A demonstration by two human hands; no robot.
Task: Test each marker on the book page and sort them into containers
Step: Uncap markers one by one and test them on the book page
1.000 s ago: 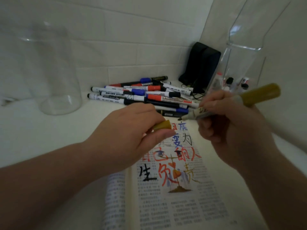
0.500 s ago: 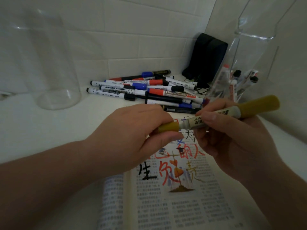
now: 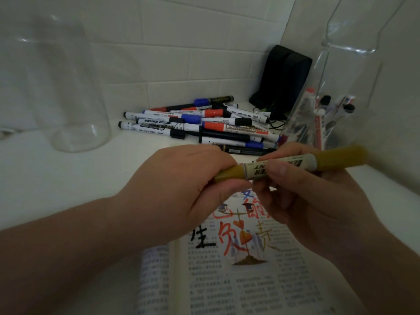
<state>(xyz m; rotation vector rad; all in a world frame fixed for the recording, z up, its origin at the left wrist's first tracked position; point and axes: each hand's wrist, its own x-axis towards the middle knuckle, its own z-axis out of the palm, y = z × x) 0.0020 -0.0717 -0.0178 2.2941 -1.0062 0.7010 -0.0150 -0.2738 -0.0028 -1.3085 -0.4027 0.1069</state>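
Here, left hand (image 3: 181, 185) fingers tight round the cap (image 3: 229, 175), right hand (image 3: 306, 205) fingers round the gold marker (image 3: 295, 165).

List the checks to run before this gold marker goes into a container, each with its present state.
1. Tip of the gold marker covered by its cap: ok.
2. Cap pushed fully home: cannot tell.
3. Grip: left hand pinches the cap, right hand holds the barrel: ok.
4. Gold test marks on the book page: ok.
5. Right container holds markers: ok.
6. Left jar stands upright, nothing visible inside: ok.
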